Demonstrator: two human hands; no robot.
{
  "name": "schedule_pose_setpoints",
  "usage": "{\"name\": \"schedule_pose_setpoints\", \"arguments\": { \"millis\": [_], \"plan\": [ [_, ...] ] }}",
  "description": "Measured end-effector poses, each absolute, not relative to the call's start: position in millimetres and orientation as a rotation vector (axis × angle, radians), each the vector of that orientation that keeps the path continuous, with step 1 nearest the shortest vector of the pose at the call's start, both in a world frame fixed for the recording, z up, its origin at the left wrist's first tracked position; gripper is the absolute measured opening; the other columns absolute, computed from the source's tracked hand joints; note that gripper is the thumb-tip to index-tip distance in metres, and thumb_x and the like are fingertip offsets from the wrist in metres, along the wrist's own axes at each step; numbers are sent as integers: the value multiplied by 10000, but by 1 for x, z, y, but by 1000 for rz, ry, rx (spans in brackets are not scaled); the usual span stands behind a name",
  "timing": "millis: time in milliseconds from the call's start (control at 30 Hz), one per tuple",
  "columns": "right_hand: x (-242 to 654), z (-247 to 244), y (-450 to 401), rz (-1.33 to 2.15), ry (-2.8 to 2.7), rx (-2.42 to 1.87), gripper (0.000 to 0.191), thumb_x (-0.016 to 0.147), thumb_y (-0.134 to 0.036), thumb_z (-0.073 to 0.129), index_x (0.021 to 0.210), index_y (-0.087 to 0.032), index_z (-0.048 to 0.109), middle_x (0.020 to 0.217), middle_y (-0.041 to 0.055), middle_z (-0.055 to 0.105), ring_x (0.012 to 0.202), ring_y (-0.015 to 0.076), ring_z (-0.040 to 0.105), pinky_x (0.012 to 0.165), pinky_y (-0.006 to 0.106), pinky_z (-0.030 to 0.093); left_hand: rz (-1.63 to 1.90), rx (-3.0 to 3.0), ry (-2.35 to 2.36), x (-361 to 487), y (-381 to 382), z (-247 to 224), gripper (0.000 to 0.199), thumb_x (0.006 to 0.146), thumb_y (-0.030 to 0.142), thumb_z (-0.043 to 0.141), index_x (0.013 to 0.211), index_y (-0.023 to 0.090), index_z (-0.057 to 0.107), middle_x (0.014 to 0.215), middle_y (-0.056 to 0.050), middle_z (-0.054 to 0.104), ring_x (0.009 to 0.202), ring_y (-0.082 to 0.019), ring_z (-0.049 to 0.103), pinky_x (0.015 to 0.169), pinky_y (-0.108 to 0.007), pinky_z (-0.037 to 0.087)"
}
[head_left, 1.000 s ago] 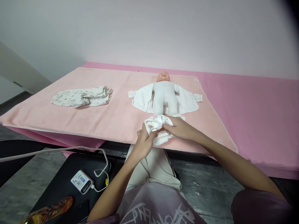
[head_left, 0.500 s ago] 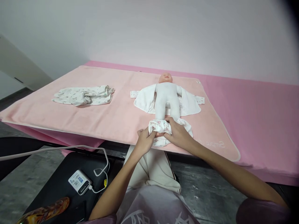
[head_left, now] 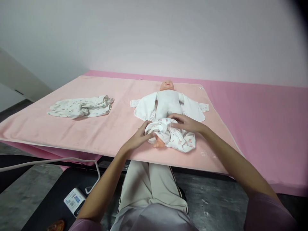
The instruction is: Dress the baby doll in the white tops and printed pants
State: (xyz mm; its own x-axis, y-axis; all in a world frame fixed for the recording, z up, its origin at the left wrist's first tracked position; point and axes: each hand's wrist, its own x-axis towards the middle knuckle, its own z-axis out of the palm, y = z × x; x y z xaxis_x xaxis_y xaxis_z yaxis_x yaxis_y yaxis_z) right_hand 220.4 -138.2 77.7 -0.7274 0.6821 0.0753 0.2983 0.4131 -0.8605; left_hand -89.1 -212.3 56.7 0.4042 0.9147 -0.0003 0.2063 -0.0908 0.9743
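Note:
A baby doll lies on its back with its head toward the wall. Its arms are in the sleeves of a white baby jacket, which is spread open on both sides. White baby trousers with small reddish prints are bunched around its lower legs. One bare foot pokes out of the trouser leg on the left. My left hand grips the left edge of the trousers, thumb near the foot. My right hand holds their upper edge, fingers over the doll's leg. The other foot is hidden under cloth.
A folded, printed white baby garment lies to the left on the pink mat. Below the table edge, a white power bank with a cable rests on a black seat. A wall stands behind the table.
The trousers have been pulled over the left foot, which now shows. My left hand has shifted left and my right hand has spread over the cloth. The view has tilted up slightly.

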Motion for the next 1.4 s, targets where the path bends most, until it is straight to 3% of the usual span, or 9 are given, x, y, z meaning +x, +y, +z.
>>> {"name": "schedule_pose_setpoints", "arguments": {
  "millis": [200, 333, 433, 600, 733, 833, 1000, 1200, 1400],
  "plan": [
    [223, 63, -137, 1409, -2118, -909, 514, 1127, -653, 510, 1341, -240, 729, 1177, 58, 732, 1080, 261, 666, 980, 416, 542, 756, 1683, 948, -75, -170, 82, 473, 1033, 626, 629, 1253, 215, 707, 1291, -95, 706, 1215, -288, 637, 1027, -395, 504],
    [220, 58, -145, 1377, -2064, -847, 557, 1105, -619, 587, 1559, -296, 611, 1447, 82, 682, 1336, 312, 624, 1167, 489, 506, 592, 1749, 987, -44, -132, 105, 493, 973, 669, 690, 1149, 213, 755, 1162, -81, 729, 1051, -262, 662, 900, -374, 507],
    [219, 54, -149, 1382, -1982, -814, 573, 1071, -576, 673, 1573, -324, 559, 1574, 84, 601, 1467, 314, 558, 1237, 498, 466, 430, 1813, 1009, -27, -109, 122, 508, 969, 721, 663, 992, 222, 762, 976, -68, 731, 882, -245, 648, 788, -358, 482],
    [218, 45, -150, 1455, -1770, -725, 518, 967, -494, 836, 1380, -285, 602, 1372, 72, 653, 1312, 258, 630, 1141, 419, 531, 333, 1967, 989, -12, -93, 130, 463, 897, 685, 772, 769, 241, 776, 726, -64, 717, 729, -248, 632, 786, -385, 472],
    [218, 38, -147, 1600, -1441, -754, 692, 820, -462, 946, 1381, -322, 565, 1278, 55, 656, 1150, 244, 681, 949, 347, 601, 412, 2068, 934, -7, -92, 115, 481, 846, 671, 827, 662, 240, 722, 537, 2, 588, 575, -201, 573, 911, -452, 525],
    [220, 38, -143, 1711, -1291, -749, 714, 797, -420, 961, 1385, -337, 565, 1239, 40, 655, 1016, 212, 704, 834, 303, 606, 336, 2076, 744, -12, -92, 106, 478, 917, 671, 762, 746, 225, 738, 599, 21, 580, 565, -161, 550, 897, -433, 541],
    [224, 45, -142, 1860, -1311, -759, 514, 912, -437, 900, 1322, -287, 627, 1163, 47, 732, 920, 195, 729, 789, 293, 601, 417, 1795, 681, -26, -98, 100, 500, 956, 708, 721, 858, 225, 637, 693, 13, 490, 566, -129, 441, 540, -300, 403],
    [231, 41, -143, 1962, -1522, -770, 394, 953, -485, 863, 1173, -184, 733, 1081, 82, 780, 904, 218, 745, 763, 290, 576, 651, 1407, 678, -24, -107, 86, 507, 960, 697, 737, 912, 219, 573, 854, -20, 596, 754, -164, 602, 670, -290, 515],
    [230, 30, -137, 1878, -1210, -758, 395, 896, -523, 904, 992, -220, 669, 880, 14, 677, 763, 173, 640, 690, 268, 523, 233, 1543, 481, -34, -97, 88, 512, 793, 627, 916, 1065, 211, 791, 1069, -96, 784, 1019, -314, 761, 810, -383, 625]
  ]
}}
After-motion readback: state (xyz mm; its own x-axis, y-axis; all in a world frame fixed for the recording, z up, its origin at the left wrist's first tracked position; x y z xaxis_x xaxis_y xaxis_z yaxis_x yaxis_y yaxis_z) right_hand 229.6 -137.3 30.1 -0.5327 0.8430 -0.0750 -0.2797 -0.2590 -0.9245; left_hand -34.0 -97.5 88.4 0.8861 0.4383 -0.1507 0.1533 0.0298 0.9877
